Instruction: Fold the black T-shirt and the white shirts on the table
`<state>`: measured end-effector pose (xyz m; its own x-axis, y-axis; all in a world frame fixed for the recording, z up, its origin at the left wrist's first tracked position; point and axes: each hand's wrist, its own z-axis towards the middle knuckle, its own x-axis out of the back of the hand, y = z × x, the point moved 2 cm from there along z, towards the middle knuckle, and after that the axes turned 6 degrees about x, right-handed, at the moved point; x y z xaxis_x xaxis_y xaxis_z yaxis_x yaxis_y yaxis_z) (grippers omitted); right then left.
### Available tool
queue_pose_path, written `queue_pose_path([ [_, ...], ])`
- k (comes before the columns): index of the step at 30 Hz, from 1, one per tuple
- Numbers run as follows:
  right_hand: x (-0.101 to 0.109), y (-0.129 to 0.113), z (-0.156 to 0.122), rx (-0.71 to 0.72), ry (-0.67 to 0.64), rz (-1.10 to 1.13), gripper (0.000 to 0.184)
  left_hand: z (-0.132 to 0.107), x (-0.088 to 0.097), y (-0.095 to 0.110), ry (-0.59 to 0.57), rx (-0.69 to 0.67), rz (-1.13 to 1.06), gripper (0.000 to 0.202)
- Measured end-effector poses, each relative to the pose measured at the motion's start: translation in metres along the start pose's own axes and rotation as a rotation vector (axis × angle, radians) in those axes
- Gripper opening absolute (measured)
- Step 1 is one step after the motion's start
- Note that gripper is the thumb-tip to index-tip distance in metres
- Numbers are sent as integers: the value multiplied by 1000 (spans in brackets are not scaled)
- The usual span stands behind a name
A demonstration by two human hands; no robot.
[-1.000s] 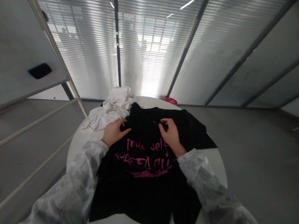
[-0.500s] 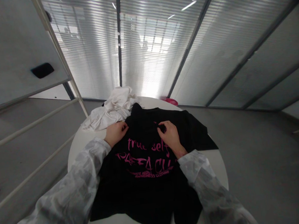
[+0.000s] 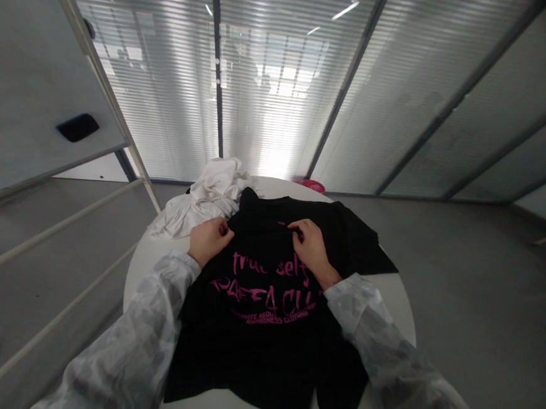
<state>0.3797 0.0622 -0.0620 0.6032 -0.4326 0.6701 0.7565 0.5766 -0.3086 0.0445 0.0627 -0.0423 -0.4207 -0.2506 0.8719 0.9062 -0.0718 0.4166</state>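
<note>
A black T-shirt [image 3: 257, 363] with pink lettering lies spread over a round white table [image 3: 402, 311], its collar end at the far side. The lower edge and a sleeve reach toward me. My left hand [image 3: 208, 241] pinches the shirt at its left edge, near the shoulder, with thumb and fingers together. Over the upper chest, right of centre, my right hand [image 3: 313, 248] is closed in a pinch on the fabric. Its fingers hide part of the print. Both forearms wear grey patterned sleeves.
A crumpled white cloth [image 3: 201, 200] lies at the table's far left. Something pink and mesh-like [image 3: 313, 186] shows behind the far edge. A pale metal frame [image 3: 142, 167] stands to the left, and ribbed translucent panels [image 3: 268, 91] form the wall ahead.
My left hand has shifted slightly up and left. The right hand's fingertips have closed together at the upper chest, where the small pink mark shows more. The shirt lies nearly the same.
</note>
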Motion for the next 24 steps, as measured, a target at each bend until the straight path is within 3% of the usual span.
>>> queue_pose_path([
  [6, 1, -1, 1, -18, 21, 29, 31, -1, 0, 0, 2, 42, 39, 21],
  [14, 3, -3, 1, 3, 29, 60, 28, 2, 8, -6, 116, 123, 52, 23],
  [19, 1, -4, 1, -22, 14, 54, 23, 0, 10, -3, 96, 116, 52, 22],
  [24, 1, -4, 1, -47, 4, 34, 20, -2, 12, 1, 94, 106, 48, 37],
])
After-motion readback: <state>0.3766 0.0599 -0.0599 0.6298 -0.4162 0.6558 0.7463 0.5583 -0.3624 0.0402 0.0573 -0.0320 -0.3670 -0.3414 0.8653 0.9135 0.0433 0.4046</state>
